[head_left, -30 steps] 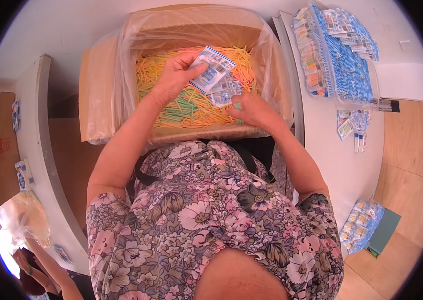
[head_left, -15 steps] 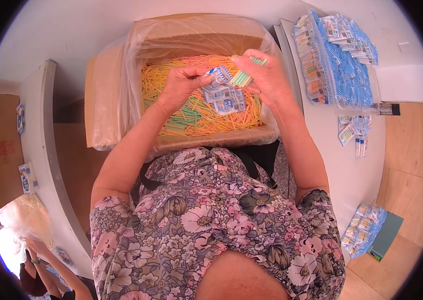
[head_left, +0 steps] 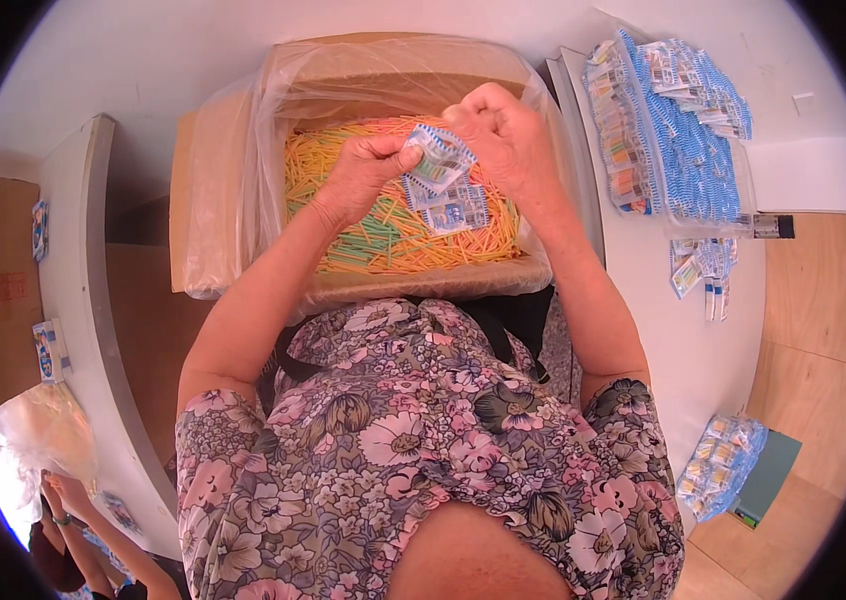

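My left hand (head_left: 368, 168) and my right hand (head_left: 499, 125) are raised together over a cardboard box (head_left: 205, 215) lined with clear plastic. Both pinch a small stack of blue and white packets (head_left: 443, 178), the left hand at its left side, the right hand at its top. The lower packets hang down from the fingers. Below the hands the box holds a heap of thin yellow, orange and green sticks (head_left: 383, 235).
On the white table to the right lies a large pile of blue and white packets (head_left: 678, 135), with a few loose ones (head_left: 700, 270) nearer me. A clear bag of packets (head_left: 723, 465) lies at the lower right. Another person's hands (head_left: 61, 490) show at the lower left.
Both hands rose from the sticks and moved toward the far side of the box with the packets. The right hand went from under the packets to their top.
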Demonstrator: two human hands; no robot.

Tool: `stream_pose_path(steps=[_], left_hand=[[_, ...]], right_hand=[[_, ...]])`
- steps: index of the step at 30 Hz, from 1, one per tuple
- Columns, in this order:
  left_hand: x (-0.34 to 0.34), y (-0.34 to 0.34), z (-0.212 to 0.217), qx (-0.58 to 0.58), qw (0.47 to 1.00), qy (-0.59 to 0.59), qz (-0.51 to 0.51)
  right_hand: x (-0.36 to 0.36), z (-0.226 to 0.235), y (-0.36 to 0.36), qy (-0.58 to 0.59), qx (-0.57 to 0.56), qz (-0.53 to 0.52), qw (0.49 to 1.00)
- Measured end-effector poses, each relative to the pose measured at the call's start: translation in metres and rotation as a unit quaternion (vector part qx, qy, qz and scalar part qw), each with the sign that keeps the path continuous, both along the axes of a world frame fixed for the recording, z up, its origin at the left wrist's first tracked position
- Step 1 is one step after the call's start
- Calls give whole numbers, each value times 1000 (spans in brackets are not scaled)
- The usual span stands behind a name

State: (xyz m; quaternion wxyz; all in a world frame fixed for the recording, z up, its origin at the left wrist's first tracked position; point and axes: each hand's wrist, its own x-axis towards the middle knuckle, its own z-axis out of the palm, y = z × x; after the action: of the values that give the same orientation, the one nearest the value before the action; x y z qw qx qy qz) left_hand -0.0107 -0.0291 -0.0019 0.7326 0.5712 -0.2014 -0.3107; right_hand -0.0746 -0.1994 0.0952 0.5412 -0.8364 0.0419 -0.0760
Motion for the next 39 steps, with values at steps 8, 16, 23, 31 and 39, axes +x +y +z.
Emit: stream_pose_path(steps=[8, 16, 23, 31, 39], left_hand=[[-11, -14, 1, 97, 993, -43, -59], [11, -8, 27, 257, 943, -123, -169], [16, -63, -44, 371, 753, -525, -140], [2, -86, -65, 494, 755, -402, -153], [3, -78, -63, 472, 759, -441, -79]], right_hand=[[-49, -39, -11, -134, -185, -40, 973], [-221, 39, -177, -22, -15, -273, 962], [-301, -36, -375, 140, -436, -363, 811], [-269, -13, -305, -64, -560, -391, 728], [-225, 22, -194, -223, -535, -312, 753]])
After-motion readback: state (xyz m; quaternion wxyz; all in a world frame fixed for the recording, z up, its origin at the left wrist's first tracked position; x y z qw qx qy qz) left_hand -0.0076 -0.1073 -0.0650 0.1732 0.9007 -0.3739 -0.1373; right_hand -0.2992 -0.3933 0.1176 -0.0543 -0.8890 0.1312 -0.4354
